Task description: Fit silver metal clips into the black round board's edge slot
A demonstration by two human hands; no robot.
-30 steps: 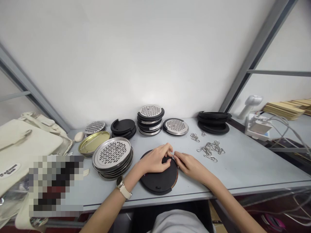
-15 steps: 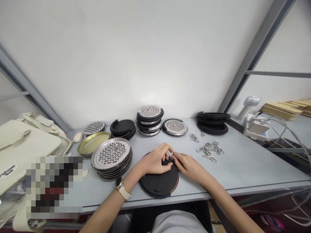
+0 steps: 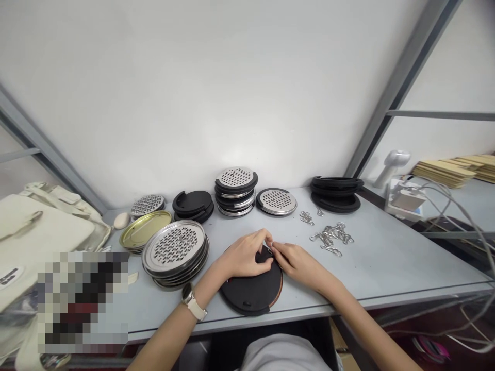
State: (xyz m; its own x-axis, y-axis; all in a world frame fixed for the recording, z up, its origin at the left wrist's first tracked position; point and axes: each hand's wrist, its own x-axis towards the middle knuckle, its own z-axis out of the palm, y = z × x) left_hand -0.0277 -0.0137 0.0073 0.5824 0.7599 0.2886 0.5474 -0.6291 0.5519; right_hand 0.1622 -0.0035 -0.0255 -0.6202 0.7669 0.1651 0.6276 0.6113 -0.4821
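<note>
A round black disc (image 3: 253,293) lies on the table in front of me, with a coppery strip along its right edge and a small slot near the front. My left hand (image 3: 247,256) rests over its far left side, fingers and thumb curled against it. At the far right rim my right hand (image 3: 296,262) pinches a small shiny metal piece, seemingly a wire clip (image 3: 270,251), mostly covered by the fingertips. Both hands' fingertips nearly meet there. More wire clips (image 3: 333,234) lie in a loose pile to the right.
Round metal grater plates (image 3: 178,246) are stacked left, beside gold-coloured discs (image 3: 145,230). Along the wall stand black holders (image 3: 192,203), a stack of graters in holders (image 3: 236,179), a single grater (image 3: 277,201) and black rings (image 3: 335,201). A cream bag (image 3: 46,221) sits far left.
The view has shifted very slightly. Both hands stay at the disc's far rim, with only tiny finger movement; the left fingertips have come a little closer to the right ones.
</note>
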